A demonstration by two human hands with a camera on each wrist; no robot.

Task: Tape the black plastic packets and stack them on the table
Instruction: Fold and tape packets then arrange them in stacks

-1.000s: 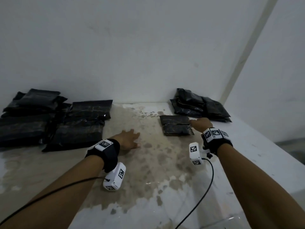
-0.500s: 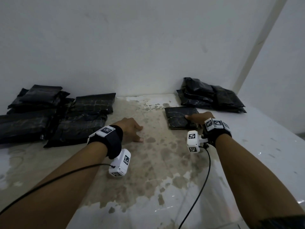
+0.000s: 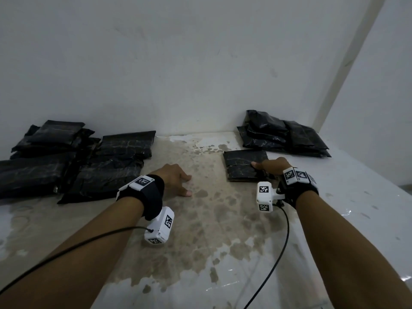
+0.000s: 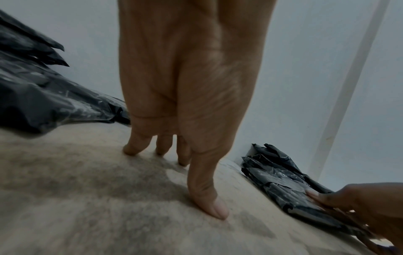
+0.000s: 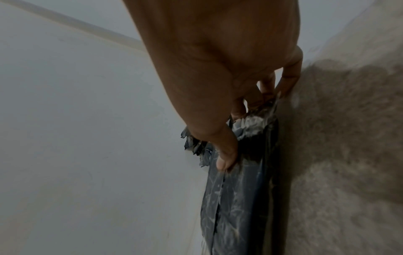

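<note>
My right hand grasps the near right corner of a single black packet: thumb on top, other fingers curled at its edge, as the right wrist view confirms. The packet lies flat on the table, apart from both piles, just in front of the right-hand pile. I judge the corner grip is meant to draw the packet toward me or lift it for taping; no tape or dispenser is visible in any view, so I cannot tell whether this packet is already taped.

My left hand is released, holding nothing. Its fingertips and thumb rest on the bare tabletop, most likely as a brace while the right hand works.

The right pile of packets sits at the back right against the wall, loosely heaped. The left pile of packets is larger, spread along the back left, several laid flat and overlapping. Which pile is finished stock I cannot tell.

The table surface is pale with a broad brown mottled stain across its middle, where the coating looks worn; the right side is cleaner and glossy. A plain white wall stands directly behind, meeting a second wall at a corner on the right. Lighting is dim
</note>
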